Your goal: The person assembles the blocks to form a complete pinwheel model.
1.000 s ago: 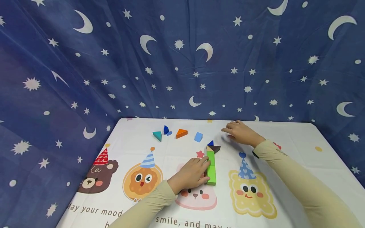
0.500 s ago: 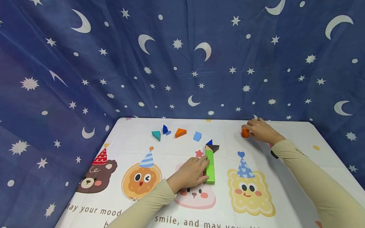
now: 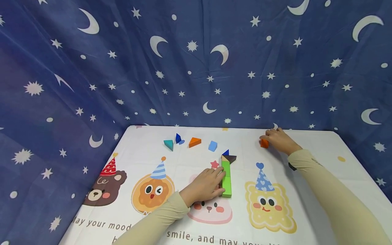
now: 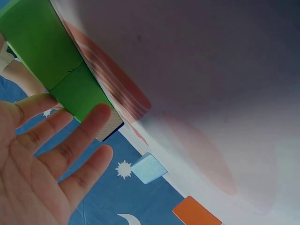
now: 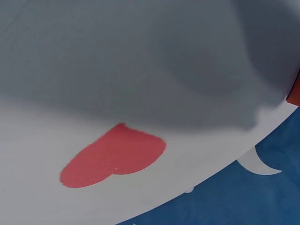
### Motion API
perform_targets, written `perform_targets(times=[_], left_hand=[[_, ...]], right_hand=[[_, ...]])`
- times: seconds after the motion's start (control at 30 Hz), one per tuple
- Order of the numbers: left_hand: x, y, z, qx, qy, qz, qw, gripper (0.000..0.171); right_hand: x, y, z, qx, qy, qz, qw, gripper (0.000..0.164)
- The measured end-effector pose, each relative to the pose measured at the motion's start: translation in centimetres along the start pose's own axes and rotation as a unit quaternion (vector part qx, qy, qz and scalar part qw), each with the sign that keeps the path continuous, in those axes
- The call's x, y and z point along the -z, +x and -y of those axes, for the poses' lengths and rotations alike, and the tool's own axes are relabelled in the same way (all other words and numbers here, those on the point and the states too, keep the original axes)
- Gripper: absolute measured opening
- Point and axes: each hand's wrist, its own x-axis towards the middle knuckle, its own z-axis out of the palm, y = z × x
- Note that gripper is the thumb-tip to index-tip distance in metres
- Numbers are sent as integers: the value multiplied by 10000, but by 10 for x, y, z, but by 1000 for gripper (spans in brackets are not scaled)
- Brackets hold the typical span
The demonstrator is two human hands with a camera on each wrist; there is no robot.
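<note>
Two green blocks (image 3: 226, 187) lie end to end, with a pale wood-coloured piece (image 3: 225, 158) at their far end. Beside that piece are a dark brown block (image 3: 231, 159) and a small blue block (image 3: 226, 152). My left hand (image 3: 206, 185) rests along the left side of the green row, fingers loosely spread; in the left wrist view the fingertips lie at the green block (image 4: 70, 89). Toward the back right, my right hand (image 3: 279, 140) pinches an orange block (image 3: 264, 144), whose far side the fingers hide. Only a corner of that block shows in the right wrist view.
Along the back lie a teal triangular block (image 3: 168, 145), a dark blue block (image 3: 178, 139), another orange block (image 3: 195, 142) and a light blue block (image 3: 212, 146). A blue star-and-moon curtain (image 3: 196, 68) hangs behind the white printed tablecloth (image 3: 153, 146).
Over the second, my right hand moved right from beyond the brown block and took hold of the orange block. It has hardly moved since half a second ago. My left hand has stayed put.
</note>
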Motion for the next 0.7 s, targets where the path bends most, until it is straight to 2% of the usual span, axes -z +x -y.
perform_targets(times=[0.17, 0.43, 0.7], left_hand=[[-1, 1, 1, -25, -5, -40, 10000, 58], [-1, 1, 1, -45, -41, -67, 10000, 57], [0, 0, 0, -32, 31, -70, 10000, 57]], right_hand=[[3, 2, 4, -7, -42, 21, 10000, 40], [-3, 2, -1, 66, -206, 36, 9998, 40], [-4, -8, -2, 97, -222, -411, 9989, 35]])
